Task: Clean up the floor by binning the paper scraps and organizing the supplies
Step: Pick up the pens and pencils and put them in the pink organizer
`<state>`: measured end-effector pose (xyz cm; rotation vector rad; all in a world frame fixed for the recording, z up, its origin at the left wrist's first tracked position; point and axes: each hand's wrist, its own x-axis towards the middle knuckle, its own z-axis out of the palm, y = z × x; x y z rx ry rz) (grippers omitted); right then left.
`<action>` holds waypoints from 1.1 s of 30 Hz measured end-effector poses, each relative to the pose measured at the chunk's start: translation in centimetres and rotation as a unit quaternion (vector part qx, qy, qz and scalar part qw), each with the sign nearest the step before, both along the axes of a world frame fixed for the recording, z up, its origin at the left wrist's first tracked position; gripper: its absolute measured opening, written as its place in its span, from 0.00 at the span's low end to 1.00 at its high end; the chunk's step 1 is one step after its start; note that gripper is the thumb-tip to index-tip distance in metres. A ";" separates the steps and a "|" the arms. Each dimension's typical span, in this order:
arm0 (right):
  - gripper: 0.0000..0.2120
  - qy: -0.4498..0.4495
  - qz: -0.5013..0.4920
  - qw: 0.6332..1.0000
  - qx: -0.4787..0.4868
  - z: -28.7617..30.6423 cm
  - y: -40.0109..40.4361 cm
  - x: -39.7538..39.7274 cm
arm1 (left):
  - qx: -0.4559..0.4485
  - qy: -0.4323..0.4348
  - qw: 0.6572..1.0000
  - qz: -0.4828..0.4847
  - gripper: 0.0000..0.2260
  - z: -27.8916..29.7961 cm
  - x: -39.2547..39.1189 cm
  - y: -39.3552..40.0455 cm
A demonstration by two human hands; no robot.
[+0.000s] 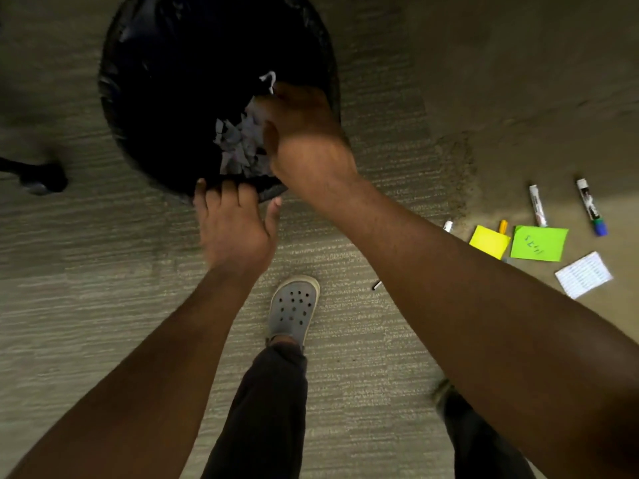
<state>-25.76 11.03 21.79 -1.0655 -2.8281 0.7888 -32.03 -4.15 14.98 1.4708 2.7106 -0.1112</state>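
Note:
A round black bin (145, 81) with a dark liner stands on the carpet at the upper left. Several pale paper scraps (238, 146) lie heaped inside it near its front wall. My left hand (235, 226) grips the bin's near rim, fingers curled over the edge and thumb outside. My right hand (304, 133) hangs over the bin's right side, palm down, thumb spread away from the fingers. A small white scrap (269, 78) shows just beyond its fingertips; the fingertips themselves are hidden.
On the floor at the right lie two markers (537, 205) (592, 207), a yellow sticky pad (489, 242), a green note (539, 243), a lined paper slip (584, 274) and a small cap (376, 285). My foot in a grey clog (294, 307) stands below the bin. A dark chair caster (41, 176) sits at the left.

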 end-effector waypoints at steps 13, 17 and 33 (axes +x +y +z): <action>0.12 0.150 -0.225 0.962 -0.042 -5.1 -4.6 16.3 | 0.147 -0.044 0.987 -0.052 0.23 0.4 4.6 0.1; 0.12 0.076 -0.290 0.950 -0.083 -8.0 -5.8 23.4 | 0.134 -0.110 0.974 -0.145 0.19 -0.1 10.4 1.1; 0.08 -0.149 -0.337 0.891 -0.267 -19.9 -9.1 38.3 | -0.175 -0.251 0.943 -0.129 0.18 -14.0 24.6 5.9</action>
